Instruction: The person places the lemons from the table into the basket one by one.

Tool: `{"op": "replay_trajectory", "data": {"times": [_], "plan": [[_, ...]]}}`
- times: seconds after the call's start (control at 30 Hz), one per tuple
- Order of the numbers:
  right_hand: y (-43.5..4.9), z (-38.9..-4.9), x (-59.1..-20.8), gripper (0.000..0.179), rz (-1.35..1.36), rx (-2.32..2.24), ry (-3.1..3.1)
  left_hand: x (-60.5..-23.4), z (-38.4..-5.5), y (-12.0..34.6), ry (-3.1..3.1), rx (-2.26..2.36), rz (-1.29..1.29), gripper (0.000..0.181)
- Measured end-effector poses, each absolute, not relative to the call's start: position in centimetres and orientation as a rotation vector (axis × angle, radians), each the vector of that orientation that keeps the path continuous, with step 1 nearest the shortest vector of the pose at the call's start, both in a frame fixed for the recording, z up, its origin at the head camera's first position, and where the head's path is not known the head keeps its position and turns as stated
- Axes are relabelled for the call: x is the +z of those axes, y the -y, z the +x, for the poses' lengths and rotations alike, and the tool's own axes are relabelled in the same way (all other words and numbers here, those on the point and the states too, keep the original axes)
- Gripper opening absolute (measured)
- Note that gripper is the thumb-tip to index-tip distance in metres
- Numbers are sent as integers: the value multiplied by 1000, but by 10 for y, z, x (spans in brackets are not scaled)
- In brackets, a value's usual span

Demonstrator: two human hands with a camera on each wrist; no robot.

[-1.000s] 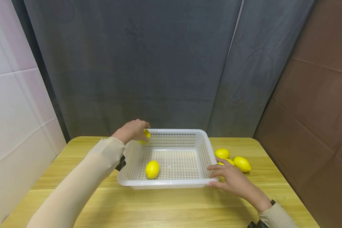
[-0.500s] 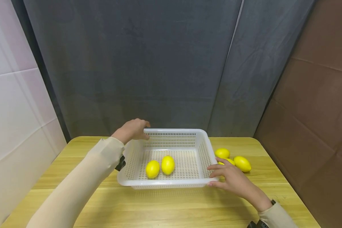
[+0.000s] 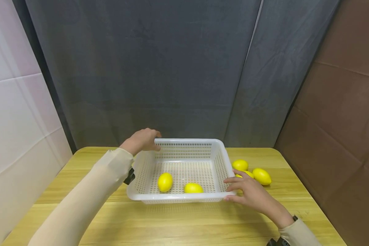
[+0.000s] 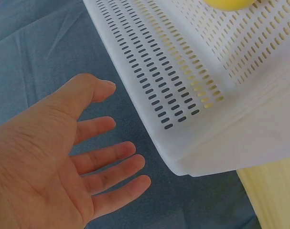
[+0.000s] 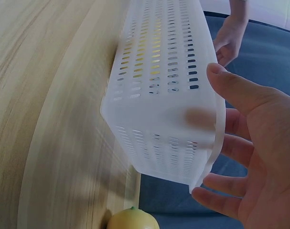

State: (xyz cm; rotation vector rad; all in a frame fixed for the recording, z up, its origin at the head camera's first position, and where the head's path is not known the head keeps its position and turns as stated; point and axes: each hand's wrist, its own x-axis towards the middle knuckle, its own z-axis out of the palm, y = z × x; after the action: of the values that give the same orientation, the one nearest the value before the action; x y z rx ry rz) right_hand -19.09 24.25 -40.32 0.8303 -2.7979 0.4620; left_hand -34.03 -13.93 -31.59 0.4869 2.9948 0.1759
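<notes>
A white slotted plastic basket (image 3: 178, 196) rests on the wooden table with two yellow lemons inside. One lemon (image 3: 165, 182) sits left of centre; the other lemon (image 3: 193, 188) lies by the front wall, its lower part hidden by the rim. My left hand (image 3: 144, 139) hovers at the back left corner, fingers relaxed and spread, holding nothing. In the left wrist view, its fingertips (image 4: 128, 149) are apart from the basket rim. My right hand (image 3: 249, 192) holds the front right corner, the rim (image 5: 220, 129) passing between thumb and fingers.
Right of the basket, a lemon (image 3: 240, 165) and another lemon (image 3: 261, 176) lie on the table (image 3: 184, 222), with a third lemon (image 3: 246, 174) partly behind my right hand. Grey cloth (image 3: 147, 68) stands behind, brown cloth (image 3: 341, 119) right, white cloth (image 3: 21, 112) left.
My left hand has let go of a lemon over the back left corner. That lemon has rolled rightward across the basket floor, then to the front wall. Both hands have stayed nearly still.
</notes>
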Motion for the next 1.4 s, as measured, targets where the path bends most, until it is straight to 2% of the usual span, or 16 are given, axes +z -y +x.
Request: {"op": "replay_trajectory", "data": {"times": [0.8,1.4], "plan": [[-240,-189,-402,29,830,477,2785,-311,-337,165,-2987,196,463,59],[-239,-189,-402,27,816,473,2798,-313,-330,220,-3032,289,439,57]]}}
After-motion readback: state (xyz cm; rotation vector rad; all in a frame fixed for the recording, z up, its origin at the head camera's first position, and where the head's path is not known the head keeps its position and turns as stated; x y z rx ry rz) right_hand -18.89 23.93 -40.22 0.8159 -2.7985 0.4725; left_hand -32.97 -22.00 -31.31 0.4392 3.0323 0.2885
